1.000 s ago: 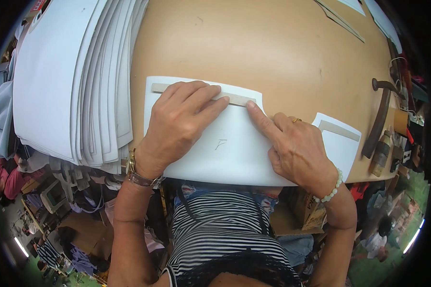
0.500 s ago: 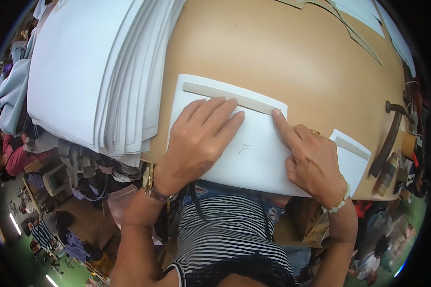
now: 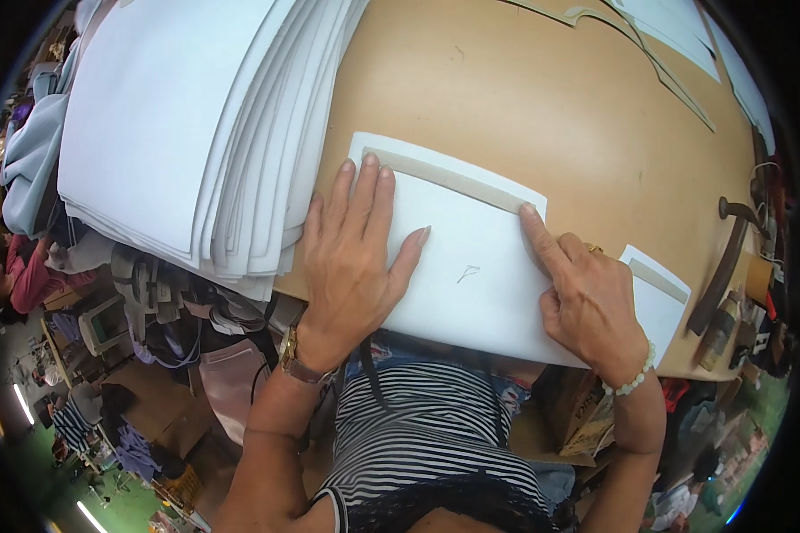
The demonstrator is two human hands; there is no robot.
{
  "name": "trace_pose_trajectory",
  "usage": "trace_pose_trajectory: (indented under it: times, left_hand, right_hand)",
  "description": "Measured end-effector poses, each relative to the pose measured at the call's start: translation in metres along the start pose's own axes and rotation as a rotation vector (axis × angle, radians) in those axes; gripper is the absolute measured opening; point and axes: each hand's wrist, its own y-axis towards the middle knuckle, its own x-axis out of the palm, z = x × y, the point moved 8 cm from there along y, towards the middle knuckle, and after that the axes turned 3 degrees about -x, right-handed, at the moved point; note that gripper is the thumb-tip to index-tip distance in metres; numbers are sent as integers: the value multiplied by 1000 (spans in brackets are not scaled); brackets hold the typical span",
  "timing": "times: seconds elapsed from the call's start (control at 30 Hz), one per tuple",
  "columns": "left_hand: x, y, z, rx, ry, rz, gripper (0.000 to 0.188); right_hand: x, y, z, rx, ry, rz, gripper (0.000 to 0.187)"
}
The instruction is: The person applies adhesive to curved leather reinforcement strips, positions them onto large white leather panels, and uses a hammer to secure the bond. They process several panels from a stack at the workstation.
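Note:
A white sheet piece point(image 3: 480, 311) lies on the tan table, with a small pen mark near its middle. Along its far edge runs a narrow grey-beige strip point(image 3: 453, 182). My left hand point(image 3: 351, 253) rests flat on the sheet's left side, fingers stretched and thumb apart, its fingertips at the strip's left end. With its index finger extended, my right hand point(image 3: 591, 298) presses the strip's right end; the other fingers are curled and hold nothing visible. Right of that hand is a second white piece point(image 3: 653, 302) with a similar strip, partly hidden.
A thick stack of large white sheets point(image 3: 151, 133) covers the table's left side. A hammer point(image 3: 720, 266) and a bottle-like object point(image 3: 718, 333) lie at the right edge. Thin tan cut pieces point(image 3: 662, 75) are at the far right of the table point(image 3: 453, 98).
My left hand has slid left along the strip, and its fingers have straightened and flattened. My right index finger stays on the strip's right end. The whole view has shifted slightly.

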Motion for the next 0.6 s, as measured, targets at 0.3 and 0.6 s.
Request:
trace_pose_trajectory:
  times: [0.3,0.6]
  left_hand:
    - [-3,4,2,-22,23,-19,55]
    - [-1,11,7,109,17,47,50]
  right_hand:
    - [-10,4,-8,-28,-26,22,68]
    - [-3,60,-80,-223,-20,488,49]
